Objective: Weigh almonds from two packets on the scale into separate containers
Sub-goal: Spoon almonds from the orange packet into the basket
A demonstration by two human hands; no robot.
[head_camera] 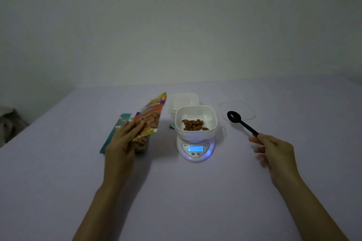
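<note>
A white digital scale (195, 150) with a lit blue display stands at the table's middle. On it sits a white square container (196, 112) holding several almonds (194, 125). A second white container (183, 100), with nothing seen inside, stands just behind it. My left hand (123, 137) grips an orange almond packet (151, 116), tilted up with its top toward the scale. A teal packet (115, 133) lies flat under it. My right hand (274, 148) holds a black spoon (240, 121) by its handle, bowl raised to the right of the scale, nothing visible in it.
Two clear lids (238, 110) lie flat on the pale purple table (186, 191) behind the spoon. A plain wall rises behind the table. A grey bundle (9, 123) sits off the table's left edge.
</note>
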